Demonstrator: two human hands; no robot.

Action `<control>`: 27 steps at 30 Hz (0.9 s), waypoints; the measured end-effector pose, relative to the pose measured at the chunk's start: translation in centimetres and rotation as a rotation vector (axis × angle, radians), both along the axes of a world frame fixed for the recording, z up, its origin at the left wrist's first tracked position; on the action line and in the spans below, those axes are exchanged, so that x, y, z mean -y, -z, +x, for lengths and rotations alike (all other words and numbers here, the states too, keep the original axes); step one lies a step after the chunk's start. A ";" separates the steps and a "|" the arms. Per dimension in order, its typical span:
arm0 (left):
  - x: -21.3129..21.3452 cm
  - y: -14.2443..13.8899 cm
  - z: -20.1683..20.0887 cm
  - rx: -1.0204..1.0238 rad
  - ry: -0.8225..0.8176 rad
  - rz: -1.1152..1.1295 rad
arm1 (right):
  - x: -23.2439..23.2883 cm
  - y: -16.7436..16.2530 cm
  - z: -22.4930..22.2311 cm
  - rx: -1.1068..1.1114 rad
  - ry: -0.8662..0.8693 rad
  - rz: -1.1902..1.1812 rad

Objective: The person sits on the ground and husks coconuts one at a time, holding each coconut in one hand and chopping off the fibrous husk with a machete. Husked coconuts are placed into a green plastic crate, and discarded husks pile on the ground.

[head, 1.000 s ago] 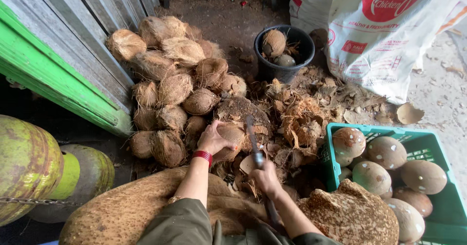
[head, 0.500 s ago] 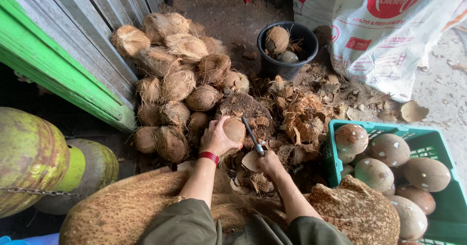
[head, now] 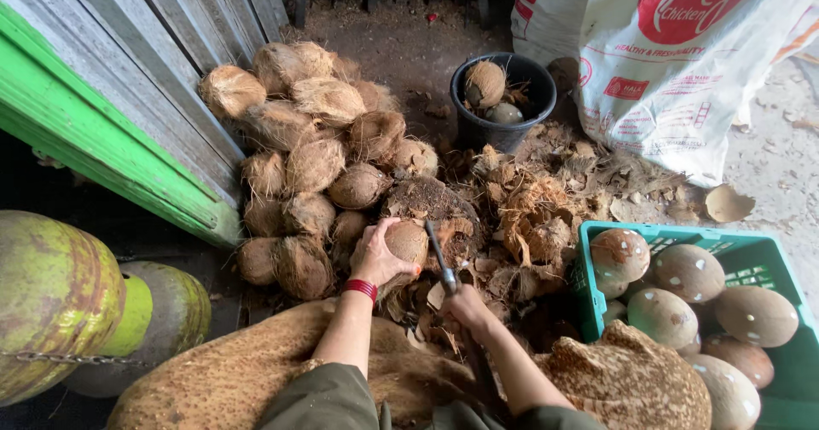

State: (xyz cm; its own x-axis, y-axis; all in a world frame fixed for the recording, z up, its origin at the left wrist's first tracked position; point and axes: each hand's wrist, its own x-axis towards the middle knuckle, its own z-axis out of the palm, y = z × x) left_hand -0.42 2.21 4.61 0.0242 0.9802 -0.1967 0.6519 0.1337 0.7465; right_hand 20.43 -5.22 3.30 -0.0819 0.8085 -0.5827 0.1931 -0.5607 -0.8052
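We hold a brown coconut (head: pixel 404 242) in our left hand (head: pixel 375 258), the fingers wrapped closed over its near side; it sits low against the dark stump (head: pixel 431 204), just in front of the heap of husked coconuts (head: pixel 311 153). A red band (head: pixel 361 288) circles that wrist. Our right hand (head: pixel 465 304) is closed tight round the handle of a blade (head: pixel 439 255), whose metal rises from the fist and lies just beside the coconut on its right; we cannot tell whether it touches the shell.

Taking the stump as our mark: behind it and to the right stands a black bucket (head: pixel 503 131) with two nuts inside. Right of it spreads loose husk fibre (head: pixel 533 204). Further right and nearer to us is a green crate (head: pixel 772 264) of peeled, pale-spotted coconuts (head: pixel 687 272). Beyond the crate, a large white sack (head: pixel 674 97) leans, printed with a red round emblem near its top and small red blocks lower down. Left of the heap runs a bright green board (head: pixel 102 153) under grey planks, with green gas cylinders (head: pixel 55 298) nearest us on that side.
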 end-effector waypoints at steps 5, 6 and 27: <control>1.4 2.1 -0.4 0.306 -0.254 -0.060 | -0.4 1.3 1.7 -0.032 -0.063 -0.302; 1.9 2.7 -0.4 0.409 -0.358 -0.094 | -0.5 0.8 2.2 -0.058 -0.051 -0.297; 2.3 2.2 4.2 0.894 -0.928 -0.277 | 0.6 -3.2 4.7 -0.057 0.194 0.123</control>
